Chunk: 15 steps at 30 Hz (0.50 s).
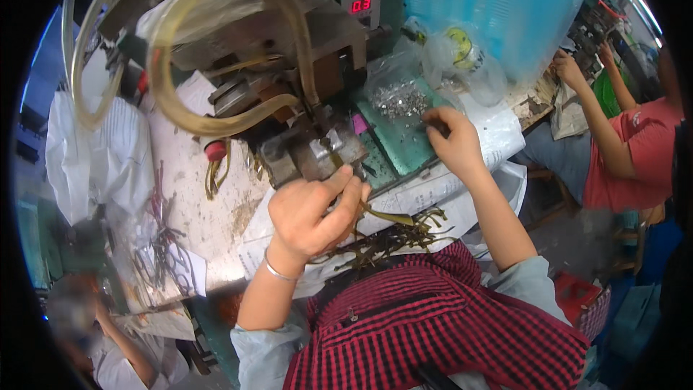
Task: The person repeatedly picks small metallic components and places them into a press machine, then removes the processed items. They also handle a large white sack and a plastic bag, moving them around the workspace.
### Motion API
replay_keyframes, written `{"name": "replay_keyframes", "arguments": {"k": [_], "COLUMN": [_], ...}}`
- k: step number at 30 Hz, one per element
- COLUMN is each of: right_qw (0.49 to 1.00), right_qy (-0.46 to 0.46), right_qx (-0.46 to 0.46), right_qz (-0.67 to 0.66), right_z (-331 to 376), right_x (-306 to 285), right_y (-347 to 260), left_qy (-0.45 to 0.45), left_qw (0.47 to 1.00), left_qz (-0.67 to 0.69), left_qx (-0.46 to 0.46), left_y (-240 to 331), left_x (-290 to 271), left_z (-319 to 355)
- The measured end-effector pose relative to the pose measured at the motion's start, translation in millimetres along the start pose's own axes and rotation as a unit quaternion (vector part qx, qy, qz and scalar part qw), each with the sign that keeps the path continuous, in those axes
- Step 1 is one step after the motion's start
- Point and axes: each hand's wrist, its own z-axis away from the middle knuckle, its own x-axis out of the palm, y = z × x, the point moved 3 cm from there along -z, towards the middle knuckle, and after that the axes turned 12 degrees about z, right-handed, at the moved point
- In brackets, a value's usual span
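Left grip: clamped on an olive strip, index finger stretched to the near edge of a metal block.
Right grip: poised at the right side of a teal tray, thumb and fingertips curled close beside metal bits; cannot tell whether pinched on one.
Olive strip: partly hidden by the left fist, coming out to its right as a loose tail.
Metal block: just ahead of the left fingertips, below the machine, with small silvery pieces on top.
Metal bits: heaped shiny and loose toward the far end of the teal tray, near a pink piece.
Strip pile: tangled, dark olive, between the left fist and a checked apron.
Clear hose: looped large to the left of the machine.
Red button: left of the metal block, above a few more strips.
Bench: pale and stained, partly covered with white sheets.
Beyond the tray: clear plastic bag with a yellow roll, then blue plastic.
Far right: co-worker in red, seated with both arms raised.
Lower left: another co-worker in white.
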Motion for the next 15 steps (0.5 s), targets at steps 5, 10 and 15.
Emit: {"name": "replay_keyframes", "arguments": {"k": [5, 10, 15], "right_qw": [0.99, 0.969, 0.977], "right_qy": [0.021, 0.059, 0.119], "right_qx": [-0.041, -0.059, -0.067], "right_qz": [0.132, 0.232, 0.163], "right_z": [20, 10, 20], "right_x": [3, 32, 20], "right_y": [-26, -20, -24], "left_qy": [0.03, 0.065, 0.186], "left_qw": [1.0, 0.986, 0.925], "left_qz": [-0.003, 0.028, -0.23], "left_qx": [-0.004, -0.148, -0.239], "left_y": [1, 30, 17], "left_x": [3, -1, -75], "left_z": [4, 36, 78]}}
